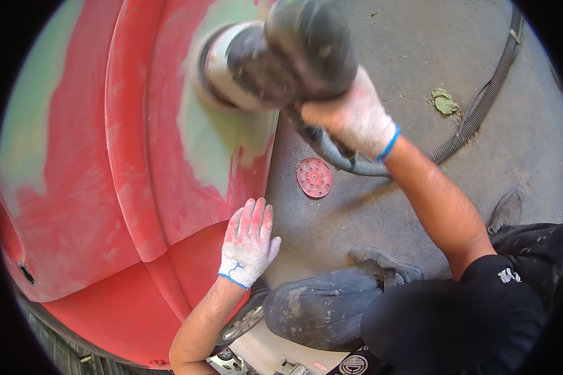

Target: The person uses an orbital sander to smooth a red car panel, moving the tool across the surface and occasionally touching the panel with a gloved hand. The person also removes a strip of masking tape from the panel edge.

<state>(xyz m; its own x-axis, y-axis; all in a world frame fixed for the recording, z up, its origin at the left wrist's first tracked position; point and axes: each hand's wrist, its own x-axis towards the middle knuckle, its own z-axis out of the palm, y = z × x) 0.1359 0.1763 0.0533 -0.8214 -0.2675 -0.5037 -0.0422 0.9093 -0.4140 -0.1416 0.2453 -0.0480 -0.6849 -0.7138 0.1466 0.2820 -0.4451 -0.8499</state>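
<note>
A dark power sander with a pale round head is pressed against the red car panel; its pad is blurred. My right hand, in a white knit glove with a blue cuff, is wrapped around the sander's handle. Beneath the sander, a pale green filler patch spreads over dull, sanded red paint. Lower down, my left hand, in a matching glove with red dust on its fingers, lies flat near the panel's edge. Those fingers are stretched out and hold nothing.
A ribbed grey hose runs from the sander across the concrete floor. A red perforated sanding disc and a crumpled green leaf lie there. Below my left hand is a car wheel. My bent knee is close by.
</note>
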